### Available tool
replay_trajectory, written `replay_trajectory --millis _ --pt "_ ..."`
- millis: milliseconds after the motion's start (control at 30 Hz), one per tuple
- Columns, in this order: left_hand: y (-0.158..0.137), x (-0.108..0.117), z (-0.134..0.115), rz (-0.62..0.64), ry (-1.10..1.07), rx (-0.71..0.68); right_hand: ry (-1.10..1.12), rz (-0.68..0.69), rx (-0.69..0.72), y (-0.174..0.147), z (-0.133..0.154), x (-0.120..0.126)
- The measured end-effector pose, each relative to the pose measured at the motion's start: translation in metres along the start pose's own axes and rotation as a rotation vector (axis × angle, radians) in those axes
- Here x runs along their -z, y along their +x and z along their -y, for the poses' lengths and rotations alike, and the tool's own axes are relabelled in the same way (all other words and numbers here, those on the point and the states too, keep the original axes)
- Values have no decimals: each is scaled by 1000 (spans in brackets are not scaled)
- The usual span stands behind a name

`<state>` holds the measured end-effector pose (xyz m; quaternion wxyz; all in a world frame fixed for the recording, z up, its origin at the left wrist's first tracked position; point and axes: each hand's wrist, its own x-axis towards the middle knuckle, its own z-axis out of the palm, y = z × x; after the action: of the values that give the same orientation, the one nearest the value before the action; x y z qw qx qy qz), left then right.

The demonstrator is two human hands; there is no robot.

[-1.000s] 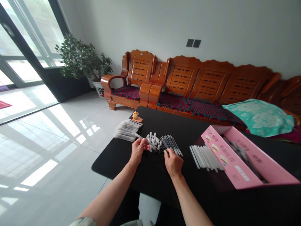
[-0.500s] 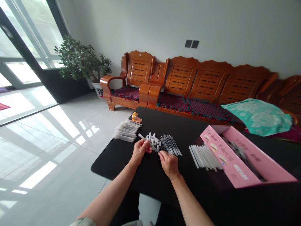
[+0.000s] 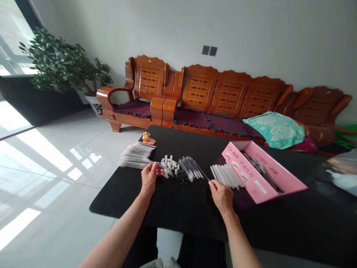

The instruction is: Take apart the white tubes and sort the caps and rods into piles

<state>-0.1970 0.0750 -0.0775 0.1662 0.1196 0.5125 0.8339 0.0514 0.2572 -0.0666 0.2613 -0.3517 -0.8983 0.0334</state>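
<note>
**Hands among the pen parts**

The left hand (image 3: 149,178) pinches a white tube (image 3: 156,165) beside the pile of white caps (image 3: 169,166). The right hand (image 3: 221,191) grips a thin refill (image 3: 203,173) (long axis slanting away-left), just right of the refill bundle (image 3: 188,167). The near table edge (image 3: 117,214) lies close behind both wrists.

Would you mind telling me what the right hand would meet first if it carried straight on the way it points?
Probably the row of white tubes: the right hand points up at their near ends, already close or touching.
</note>
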Motion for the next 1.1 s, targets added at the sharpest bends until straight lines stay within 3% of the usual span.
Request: replay_trajectory --millis 167,333,567,767,867,1000,1100 --pt "-2 -1 0 75 13 39 -270 -82 -368 -1 -31 9" --pt "-3 -2 -1 114 24 44 -293 -61 -412 7 -33 12" --pt "-5 -4 -4 152 12 79 -192 73 -207 16 7 -1" --pt "-8 -8 -7 186 12 120 -148 98 -123 33 27 -18" --pt "-7 -8 -7 212 3 125 -64 41 -93 39 41 -22" --pt "-9 -10 -9 293 4 132 228 -70 145 38 80 -27" --pt "-12 -11 -12 386 33 152 333 -77 338 30 110 -35"
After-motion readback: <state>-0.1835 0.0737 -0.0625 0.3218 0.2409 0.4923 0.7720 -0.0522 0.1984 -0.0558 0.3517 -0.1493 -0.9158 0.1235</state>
